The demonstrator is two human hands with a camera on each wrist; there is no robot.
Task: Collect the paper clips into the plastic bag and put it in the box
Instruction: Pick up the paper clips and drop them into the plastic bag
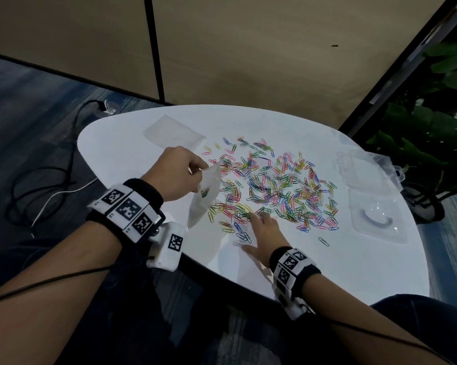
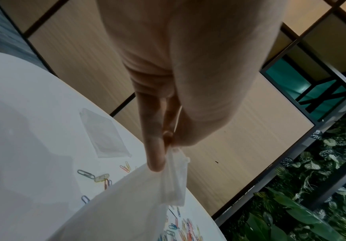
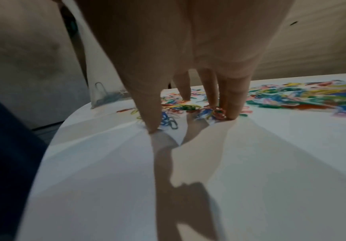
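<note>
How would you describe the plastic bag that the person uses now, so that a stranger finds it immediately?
On the white table, look left of the coloured paper clips. The left hand pinches one clear plastic bag by its top edge, so it hangs. Unlike the other bag, lying flat farther back, it already holds clips.

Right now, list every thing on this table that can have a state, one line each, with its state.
Small clear plastic bag: lifted, mouth pinched by left hand, few clips inside.
Coloured paper clips: scattered loose on the round white table.
Right hand: fingers spread, tips on clips at the pile's near edge.
Second clear plastic bag: flat, untouched.
Clear plastic box: open, lid folded back, nothing visible inside.
</note>
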